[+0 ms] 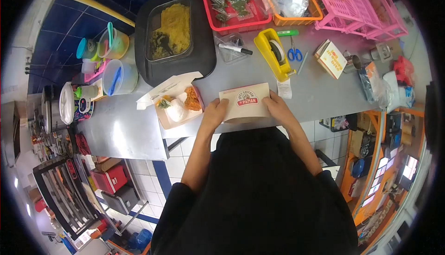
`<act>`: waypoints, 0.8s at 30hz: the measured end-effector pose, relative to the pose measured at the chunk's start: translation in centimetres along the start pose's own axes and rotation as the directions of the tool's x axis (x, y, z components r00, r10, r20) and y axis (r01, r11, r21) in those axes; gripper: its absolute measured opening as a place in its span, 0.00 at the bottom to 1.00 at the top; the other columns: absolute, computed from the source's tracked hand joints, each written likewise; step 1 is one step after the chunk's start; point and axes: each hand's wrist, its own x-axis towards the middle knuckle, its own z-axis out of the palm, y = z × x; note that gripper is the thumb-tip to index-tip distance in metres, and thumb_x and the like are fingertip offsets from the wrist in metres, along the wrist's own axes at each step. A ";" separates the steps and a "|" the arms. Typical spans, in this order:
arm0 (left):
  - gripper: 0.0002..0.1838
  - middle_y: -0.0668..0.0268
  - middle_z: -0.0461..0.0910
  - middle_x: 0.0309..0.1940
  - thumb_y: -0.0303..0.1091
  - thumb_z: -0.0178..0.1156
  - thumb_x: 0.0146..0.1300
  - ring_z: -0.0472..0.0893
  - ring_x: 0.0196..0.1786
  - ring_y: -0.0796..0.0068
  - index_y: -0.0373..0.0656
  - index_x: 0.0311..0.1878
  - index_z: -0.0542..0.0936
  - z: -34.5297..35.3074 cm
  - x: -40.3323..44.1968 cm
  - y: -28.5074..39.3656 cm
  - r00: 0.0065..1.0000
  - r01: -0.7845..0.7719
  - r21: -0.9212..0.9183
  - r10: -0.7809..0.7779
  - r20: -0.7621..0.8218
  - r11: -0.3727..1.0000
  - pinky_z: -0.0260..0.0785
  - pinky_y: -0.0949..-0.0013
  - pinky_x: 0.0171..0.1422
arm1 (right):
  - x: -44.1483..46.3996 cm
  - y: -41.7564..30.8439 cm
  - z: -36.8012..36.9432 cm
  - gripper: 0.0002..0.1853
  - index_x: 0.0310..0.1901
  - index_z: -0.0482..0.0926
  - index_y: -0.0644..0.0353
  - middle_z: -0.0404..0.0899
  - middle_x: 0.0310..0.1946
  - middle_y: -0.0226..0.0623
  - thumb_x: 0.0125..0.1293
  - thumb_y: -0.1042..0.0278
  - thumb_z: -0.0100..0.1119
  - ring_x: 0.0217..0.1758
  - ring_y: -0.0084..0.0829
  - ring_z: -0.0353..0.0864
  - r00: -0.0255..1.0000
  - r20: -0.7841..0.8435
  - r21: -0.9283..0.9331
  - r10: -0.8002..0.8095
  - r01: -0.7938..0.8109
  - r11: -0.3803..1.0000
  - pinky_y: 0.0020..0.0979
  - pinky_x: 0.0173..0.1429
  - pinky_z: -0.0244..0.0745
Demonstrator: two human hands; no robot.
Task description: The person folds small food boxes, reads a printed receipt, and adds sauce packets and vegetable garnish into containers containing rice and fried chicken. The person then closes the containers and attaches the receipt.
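Observation:
At the front edge of the steel counter, my left hand (214, 114) and my right hand (279, 108) grip the two sides of a cardboard food box (236, 109). Its top faces me, with a red chicken logo on it; the inside is hidden. To the left of my left hand stands an open food box (171, 121), lid tilted back. White rice (177, 111), fried chicken (192, 99) and something green and yellow lie in it. A paper slip (284, 89) lies just beyond my right hand.
Behind stand a black tray of yellow food (174, 23), a yellow tape dispenser (273, 53), blue scissors (294, 53) and a marker (234, 48) on a clear container. Baskets (238, 25) line the back. Tubs (121, 76) are left; another carton (330, 59) is right.

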 end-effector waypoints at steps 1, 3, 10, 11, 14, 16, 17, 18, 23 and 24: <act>0.30 0.40 0.84 0.47 0.54 0.49 0.76 0.83 0.54 0.44 0.30 0.53 0.81 0.6 0.0 -0.1 1.000 0.000 0.000 0.000 0.001 1.000 0.72 0.54 0.60 | 0.6 0.8 0.4 0.31 0.69 0.72 0.65 0.81 0.61 0.51 0.76 0.48 0.50 0.65 0.42 0.79 0.999 -0.053 0.042 -0.001 0.003 0.999 0.38 0.70 0.69; 0.28 0.37 0.83 0.40 0.51 0.47 0.77 0.83 0.48 0.37 0.29 0.48 0.81 2.5 0.0 -1.1 0.982 -0.105 -0.078 0.091 -0.166 0.991 0.71 0.49 0.57 | 0.8 1.5 0.6 0.31 0.67 0.74 0.63 0.82 0.59 0.53 0.77 0.45 0.47 0.65 0.45 0.80 0.994 -0.110 0.086 0.009 0.001 0.996 0.41 0.70 0.70; 0.27 0.39 0.82 0.36 0.49 0.44 0.80 0.82 0.43 0.40 0.31 0.42 0.80 4.0 -0.5 -1.6 0.939 -0.068 -0.182 0.002 -0.343 0.981 0.70 0.49 0.51 | -0.4 -0.4 1.4 0.30 0.66 0.76 0.55 0.82 0.57 0.57 0.80 0.40 0.37 0.64 0.59 0.78 0.956 -0.287 -0.319 0.057 -0.151 0.936 0.50 0.67 0.71; 0.27 0.40 0.82 0.35 0.49 0.44 0.80 0.82 0.42 0.43 0.30 0.43 0.80 4.4 0.3 -2.4 0.926 -0.086 -0.155 0.021 -0.377 0.984 0.70 0.51 0.50 | 0.0 -0.4 1.3 0.30 0.66 0.76 0.55 0.82 0.57 0.56 0.80 0.42 0.37 0.64 0.58 0.78 0.961 -0.274 -0.347 0.038 -0.135 0.928 0.50 0.67 0.71; 0.26 0.42 0.82 0.35 0.48 0.45 0.79 0.82 0.40 0.47 0.30 0.45 0.81 3.1 0.1 -1.0 0.927 -0.083 -0.219 -0.005 -0.376 0.972 0.71 0.53 0.49 | 0.5 0.9 1.5 0.29 0.67 0.76 0.55 0.81 0.58 0.55 0.81 0.43 0.38 0.63 0.59 0.78 0.949 -0.315 -0.346 0.008 -0.123 0.930 0.51 0.67 0.71; 0.26 0.42 0.83 0.35 0.48 0.46 0.79 0.82 0.39 0.47 0.30 0.47 0.82 3.0 0.2 -1.2 0.943 -0.051 -0.314 -0.058 -0.327 0.948 0.71 0.53 0.49 | 0.2 0.2 1.2 0.28 0.67 0.77 0.54 0.81 0.59 0.55 0.81 0.44 0.38 0.64 0.58 0.78 0.962 -0.272 -0.317 0.016 -0.105 0.943 0.51 0.67 0.71; 0.26 0.42 0.84 0.36 0.48 0.46 0.79 0.82 0.40 0.44 0.32 0.49 0.82 3.4 1.1 -2.5 0.942 -0.083 -0.270 -0.012 -0.334 0.959 0.71 0.52 0.49 | 0.1 -0.2 1.1 0.28 0.67 0.77 0.54 0.80 0.60 0.55 0.81 0.45 0.38 0.65 0.58 0.77 0.972 -0.233 -0.284 0.018 -0.086 0.955 0.51 0.68 0.71; 0.26 0.41 0.84 0.38 0.48 0.47 0.79 0.82 0.41 0.41 0.33 0.52 0.83 3.4 1.3 -2.7 0.940 -0.119 -0.224 0.037 -0.340 0.967 0.71 0.51 0.50 | 0.1 -0.4 1.2 0.28 0.67 0.77 0.54 0.80 0.60 0.55 0.81 0.45 0.38 0.65 0.58 0.77 0.973 -0.230 -0.286 0.018 -0.085 0.955 0.51 0.68 0.71; 0.25 0.40 0.85 0.39 0.49 0.47 0.79 0.84 0.44 0.37 0.38 0.57 0.83 3.8 0.2 -1.5 0.938 -0.108 -0.043 0.087 -0.336 0.993 0.73 0.49 0.51 | 0.9 1.5 1.2 0.28 0.67 0.76 0.55 0.81 0.59 0.54 0.80 0.46 0.39 0.62 0.58 0.79 0.950 -0.312 -0.380 -0.010 -0.115 0.918 0.53 0.64 0.73; 0.24 0.39 0.84 0.38 0.48 0.46 0.79 0.84 0.45 0.37 0.39 0.59 0.82 4.0 -0.3 -1.1 0.901 -0.191 0.001 0.176 -0.396 0.982 0.73 0.49 0.52 | 0.7 1.1 1.2 0.28 0.67 0.76 0.55 0.81 0.59 0.54 0.80 0.46 0.39 0.62 0.58 0.79 0.950 -0.313 -0.380 -0.005 -0.120 0.917 0.53 0.64 0.73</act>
